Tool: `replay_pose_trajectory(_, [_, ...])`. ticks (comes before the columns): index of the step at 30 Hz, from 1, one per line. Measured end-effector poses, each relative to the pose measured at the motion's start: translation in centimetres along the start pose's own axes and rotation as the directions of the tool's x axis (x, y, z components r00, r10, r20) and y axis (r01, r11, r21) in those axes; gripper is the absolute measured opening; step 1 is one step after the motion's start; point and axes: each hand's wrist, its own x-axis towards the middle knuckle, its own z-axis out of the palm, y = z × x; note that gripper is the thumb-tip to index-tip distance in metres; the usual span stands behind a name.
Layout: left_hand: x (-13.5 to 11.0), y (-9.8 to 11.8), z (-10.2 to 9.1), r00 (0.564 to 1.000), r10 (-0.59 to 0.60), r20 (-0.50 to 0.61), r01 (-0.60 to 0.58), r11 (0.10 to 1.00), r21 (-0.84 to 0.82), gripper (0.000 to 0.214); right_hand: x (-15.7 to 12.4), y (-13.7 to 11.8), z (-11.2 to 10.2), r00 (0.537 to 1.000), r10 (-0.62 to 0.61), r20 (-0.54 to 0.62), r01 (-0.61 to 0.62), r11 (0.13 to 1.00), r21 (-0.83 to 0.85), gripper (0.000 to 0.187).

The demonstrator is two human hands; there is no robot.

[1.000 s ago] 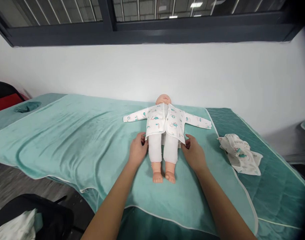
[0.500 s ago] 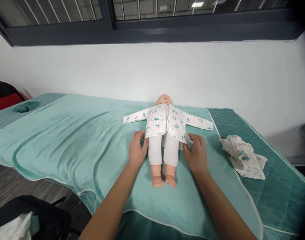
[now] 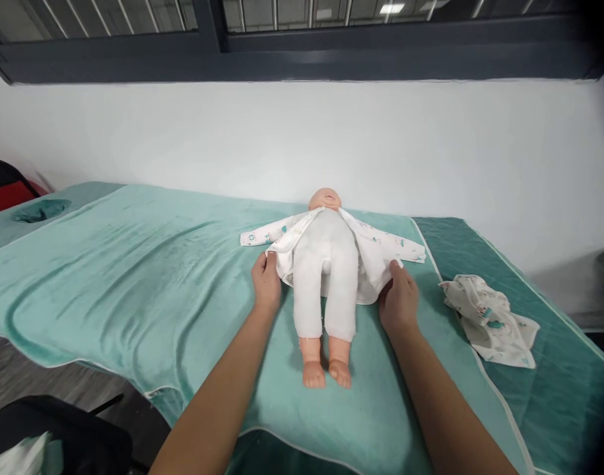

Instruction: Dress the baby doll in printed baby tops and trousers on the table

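A baby doll (image 3: 327, 264) with a white cloth body lies on its back, feet toward me. Its arms are inside the sleeves of a white printed baby jacket (image 3: 373, 260), whose front is spread apart so the torso shows. On the left, my left hand (image 3: 267, 280) pinches one front panel near its lower edge. The opposite panel's corner is pinched in my right hand (image 3: 399, 297), held out to the right of the doll. Part of the jacket's back lies under the doll and shows between and beside the legs.
A light green blanket (image 3: 133, 264) covers most of the padded bed (image 3: 569, 369). Crumpled printed white clothing (image 3: 494, 323) lies to the right. The white wall (image 3: 302, 138) and a dark window frame (image 3: 381, 59) stand behind. A black chair (image 3: 68, 429) with cloth on it is at lower left.
Both jacket panels have been pulled outward from the doll's chest, baring the torso. My hands have moved up slightly and farther apart with the panels.
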Motion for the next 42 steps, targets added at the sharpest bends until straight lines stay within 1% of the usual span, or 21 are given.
replay_pose_trajectory(2, [-0.2, 0.1, -0.1, 0.999, 0.004, -0.043, -0.005, 1.000, -0.016, 0.038, -0.1, -0.3, -0.2, 0.999, 0.044, -0.024, -0.041, 0.995, 0.086, 0.024])
replay_pose_trajectory(5, [-0.7, 0.5, -0.4, 0.992, 0.001, -0.123, -0.002, 1.000, -0.005, 0.043, -0.6, -0.9, -0.3, 0.996, 0.045, -0.074, -0.038, 0.995, 0.093, 0.022])
replay_pose_trajectory(8, [-1.2, 0.8, -1.1, 0.992, 0.007, -0.129, 0.004, 0.996, 0.086, 0.044, -1.1, -1.2, -0.4, 0.997, 0.043, -0.059, -0.037, 0.993, 0.111, 0.024])
replay_pose_trajectory(10, [-1.5, 0.8, -1.5, 0.993, 0.028, -0.118, -0.007, 0.986, 0.169, 0.039, -1.6, -1.2, -0.7, 1.000, 0.024, -0.020, -0.021, 0.989, 0.145, 0.024])
replay_pose_trajectory(13, [-1.9, 0.6, -2.3, 0.988, 0.049, -0.147, -0.016, 0.976, 0.219, 0.017, -2.7, -1.0, -1.6, 1.000, -0.026, 0.003, 0.026, 0.987, 0.156, 0.021])
replay_pose_trajectory(17, [-2.8, 0.6, -3.2, 0.984, 0.065, -0.168, -0.019, 0.966, 0.259, 0.013, -5.2, -0.8, -3.4, 0.999, -0.048, -0.002, 0.048, 0.996, 0.074, 0.017])
replay_pose_trajectory(20, [-3.5, 1.1, -3.7, 0.990, 0.064, -0.127, -0.024, 0.955, 0.295, 0.010, -6.6, -1.1, -5.3, 0.992, -0.115, 0.044, 0.121, 0.974, -0.190, 0.018])
replay_pose_trajectory(22, [-4.0, 1.5, -4.1, 0.997, 0.041, -0.071, -0.018, 0.952, 0.305, 0.007, -6.7, -2.0, -7.1, 0.958, -0.248, 0.146, 0.288, 0.845, -0.451, 0.022])
replay_pose_trajectory(23, [-4.2, 1.7, -4.3, 0.999, 0.027, -0.031, -0.016, 0.949, 0.314, 0.006, -6.4, -2.6, -8.1, 0.920, -0.327, 0.218, 0.392, 0.727, -0.564, 0.023])
replay_pose_trajectory(25, [-4.8, 2.0, -4.7, 0.997, 0.000, 0.081, -0.028, 0.938, 0.346, 0.006, -5.2, -4.3, -10.5, 0.791, -0.460, 0.402, 0.592, 0.412, -0.693, 0.024])
replay_pose_trajectory(26, [-5.1, 2.1, -4.9, 0.989, -0.014, 0.148, -0.041, 0.932, 0.361, 0.007, -4.3, -5.2, -11.6, 0.748, -0.480, 0.458, 0.621, 0.263, -0.738, 0.026])
replay_pose_trajectory(27, [-5.5, 2.3, -5.1, 0.978, -0.027, 0.208, -0.053, 0.927, 0.371, 0.008, -3.4, -6.1, -12.7, 0.737, -0.457, 0.498, 0.613, 0.141, -0.777, 0.032])
replay_pose_trajectory(28, [-5.9, 2.4, -5.2, 0.966, -0.040, 0.257, -0.062, 0.925, 0.376, 0.009, -2.5, -7.0, -13.7, 0.754, -0.435, 0.492, 0.564, 0.044, -0.825, 0.037])
replay_pose_trajectory(29, [-6.4, 2.7, -5.3, 0.954, -0.049, 0.295, -0.069, 0.924, 0.377, 0.010, -1.6, -7.8, -14.6, 0.803, -0.386, 0.454, 0.487, -0.016, -0.874, 0.040])
replay_pose_trajectory(31, [-7.5, 3.3, -5.4, 0.935, -0.044, 0.353, -0.104, 0.915, 0.389, 0.011, -0.2, -9.2, -15.8, 0.893, -0.222, 0.391, 0.390, -0.051, -0.920, 0.042])
replay_pose_trajectory(32, [-8.1, 3.8, -5.4, 0.922, -0.026, 0.386, -0.145, 0.902, 0.408, 0.012, 0.3, -9.7, -16.1, 0.910, -0.154, 0.386, 0.381, -0.062, -0.923, 0.041])
replay_pose_trajectory(34, [-9.0, 5.0, -5.1, 0.881, 0.028, 0.473, -0.274, 0.845, 0.459, 0.015, 0.7, -10.5, -16.3, 0.902, -0.071, 0.425, 0.419, -0.091, -0.904, 0.035])
replay_pose_trajectory(36, [-9.3, 6.5, -4.8, 0.825, 0.065, 0.561, -0.396, 0.775, 0.492, 0.020, 0.6, -11.2, -15.9, 0.875, -0.065, 0.479, 0.469, -0.127, -0.874, 0.028])
replay_pose_trajectory(38, [-9.1, 8.4, -4.2, 0.778, 0.075, 0.624, -0.466, 0.735, 0.492, 0.023, -0.1, -12.1, -15.0, 0.859, -0.058, 0.509, 0.500, -0.120, -0.858, 0.024])
replay_pose_trajectory(40, [-8.7, 10.6, -3.6, 0.734, 0.082, 0.675, -0.500, 0.737, 0.455, 0.024, -1.4, -13.4, -13.4, 0.852, -0.076, 0.518, 0.515, -0.059, -0.855, 0.025])
replay_pose_trajectory(42, [-8.5, 13.0, -2.7, 0.672, 0.094, 0.734, -0.513, 0.774, 0.370, 0.025, -3.3, -15.2, -11.1, 0.833, -0.120, 0.540, 0.548, 0.045, -0.835, 0.027])
